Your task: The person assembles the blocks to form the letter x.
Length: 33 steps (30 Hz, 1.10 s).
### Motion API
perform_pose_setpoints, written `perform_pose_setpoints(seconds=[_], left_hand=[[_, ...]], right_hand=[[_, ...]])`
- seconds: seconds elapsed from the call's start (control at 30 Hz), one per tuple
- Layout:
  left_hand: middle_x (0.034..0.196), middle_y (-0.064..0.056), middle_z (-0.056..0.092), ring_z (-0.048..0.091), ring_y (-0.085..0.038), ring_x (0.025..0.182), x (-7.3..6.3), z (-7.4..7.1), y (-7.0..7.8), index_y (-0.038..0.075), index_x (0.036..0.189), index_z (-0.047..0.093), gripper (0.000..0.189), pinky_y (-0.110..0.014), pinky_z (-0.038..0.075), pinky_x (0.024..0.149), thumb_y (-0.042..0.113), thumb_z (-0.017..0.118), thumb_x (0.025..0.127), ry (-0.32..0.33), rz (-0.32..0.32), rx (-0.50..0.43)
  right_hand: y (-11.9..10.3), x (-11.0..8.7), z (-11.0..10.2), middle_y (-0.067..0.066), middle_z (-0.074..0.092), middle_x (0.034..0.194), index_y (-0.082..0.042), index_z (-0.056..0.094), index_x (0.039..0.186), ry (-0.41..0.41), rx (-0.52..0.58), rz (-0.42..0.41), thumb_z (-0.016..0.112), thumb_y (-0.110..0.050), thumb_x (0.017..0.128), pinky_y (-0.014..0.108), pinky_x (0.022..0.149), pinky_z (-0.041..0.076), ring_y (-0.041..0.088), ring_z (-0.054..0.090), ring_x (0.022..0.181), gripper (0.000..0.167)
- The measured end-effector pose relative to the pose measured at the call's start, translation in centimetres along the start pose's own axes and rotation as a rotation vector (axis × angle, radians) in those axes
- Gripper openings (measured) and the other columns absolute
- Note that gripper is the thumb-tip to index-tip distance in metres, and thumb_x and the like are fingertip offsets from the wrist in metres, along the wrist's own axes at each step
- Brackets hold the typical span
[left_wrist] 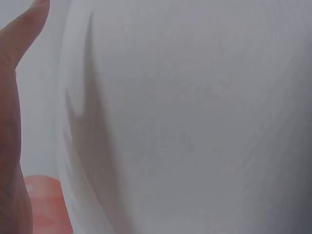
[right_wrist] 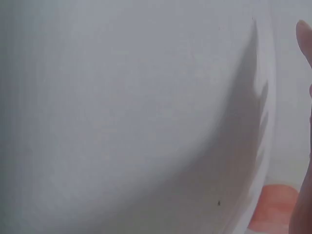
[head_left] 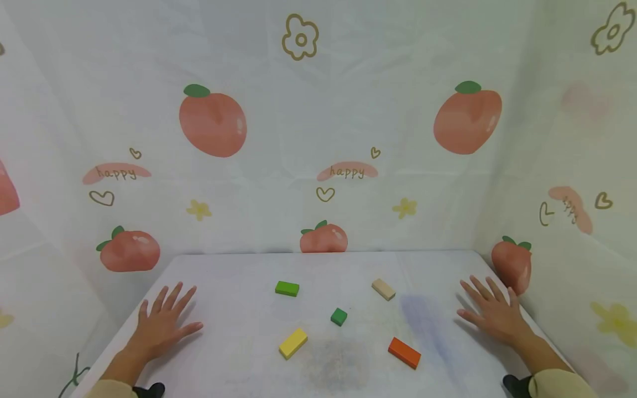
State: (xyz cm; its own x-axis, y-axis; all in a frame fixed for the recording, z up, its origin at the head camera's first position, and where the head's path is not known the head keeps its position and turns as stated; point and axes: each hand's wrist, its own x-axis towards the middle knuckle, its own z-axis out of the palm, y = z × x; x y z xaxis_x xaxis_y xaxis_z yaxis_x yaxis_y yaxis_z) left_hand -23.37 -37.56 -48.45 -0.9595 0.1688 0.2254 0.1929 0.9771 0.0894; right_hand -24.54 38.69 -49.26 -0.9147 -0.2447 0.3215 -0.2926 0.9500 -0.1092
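Observation:
In the head view, my left hand (head_left: 161, 323) is over the left side of the white table with its fingers spread, holding nothing. My right hand (head_left: 492, 312) is spread the same way at the right side, also holding nothing. Between them lie a light green block (head_left: 287, 288), a yellow block (head_left: 293, 343), a small dark green cube (head_left: 339, 317), a beige block (head_left: 384, 289) and an orange-red block (head_left: 405, 352). All lie apart from one another, and neither hand touches any. The wrist views show only part of each hand, above its shadow.
The white table (head_left: 224, 365) has a bluish stain and a greyish smudge on its top. Behind it and at both sides hangs a pale cloth (head_left: 328, 110) printed with peaches, hearts and flowers. A thin dark green cord (head_left: 76, 376) shows at the lower left.

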Motion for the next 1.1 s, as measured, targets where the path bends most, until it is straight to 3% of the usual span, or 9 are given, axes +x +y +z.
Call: perform_pose_setpoints(seconds=[0.23, 0.4, 0.53, 0.77, 1.1], left_hand=[[0.156, -0.021, 0.017, 0.009, -0.049, 0.139, 0.6, 0.0, 1.1, 0.023, 0.156, 0.018, 0.092, -0.075, 0.003, 0.099, 0.066, 0.058, 0.085, 0.025, 0.043, -0.040], [0.156, -0.020, 0.019, 0.010, -0.047, 0.140, 0.9, -0.4, 2.3, 0.024, 0.156, 0.020, 0.090, -0.073, 0.005, 0.101, 0.062, 0.061, 0.085, 0.048, 0.082, -0.074], [0.157, -0.019, 0.020, 0.012, -0.046, 0.140, 1.1, -0.7, 3.4, 0.024, 0.156, 0.022, 0.089, -0.071, 0.005, 0.103, 0.059, 0.063, 0.085, 0.069, 0.112, -0.096], [0.156, -0.017, 0.024, 0.017, -0.044, 0.139, 1.4, -0.6, 4.5, 0.023, 0.155, 0.027, 0.089, -0.068, 0.005, 0.106, 0.052, 0.070, 0.082, 0.164, 0.193, -0.130], [0.155, -0.017, 0.028, 0.017, -0.043, 0.140, 2.2, -0.5, 6.8, 0.022, 0.154, 0.029, 0.087, -0.063, 0.007, 0.108, 0.045, 0.073, 0.082, 0.211, 0.212, -0.214]], right_hand=[[-1.2, 0.1, -0.2, 0.017, 0.026, 0.155, -0.022, 0.023, 0.156, 0.009, 0.041, -0.018, 0.057, -0.052, 0.092, 0.067, 0.104, -0.012, 0.042, 0.006, 0.143, 0.078], [-2.4, 0.4, -0.3, 0.016, 0.026, 0.156, -0.021, 0.028, 0.154, -0.008, 0.072, -0.020, 0.059, -0.052, 0.091, 0.071, 0.103, -0.003, 0.039, 0.004, 0.145, 0.077], [-3.4, 0.6, -0.3, 0.015, 0.025, 0.156, -0.020, 0.029, 0.153, -0.013, 0.095, -0.028, 0.061, -0.051, 0.091, 0.071, 0.103, -0.002, 0.040, 0.006, 0.144, 0.077], [-4.7, 0.6, -0.1, 0.018, 0.028, 0.154, -0.022, 0.030, 0.154, 0.028, 0.115, -0.081, 0.064, -0.047, 0.090, 0.070, 0.104, 0.000, 0.039, 0.009, 0.144, 0.077], [-6.6, 0.9, -0.2, 0.018, 0.027, 0.155, -0.023, 0.031, 0.153, 0.008, 0.217, -0.086, 0.066, -0.040, 0.090, 0.071, 0.102, 0.009, 0.044, 0.014, 0.141, 0.075]])
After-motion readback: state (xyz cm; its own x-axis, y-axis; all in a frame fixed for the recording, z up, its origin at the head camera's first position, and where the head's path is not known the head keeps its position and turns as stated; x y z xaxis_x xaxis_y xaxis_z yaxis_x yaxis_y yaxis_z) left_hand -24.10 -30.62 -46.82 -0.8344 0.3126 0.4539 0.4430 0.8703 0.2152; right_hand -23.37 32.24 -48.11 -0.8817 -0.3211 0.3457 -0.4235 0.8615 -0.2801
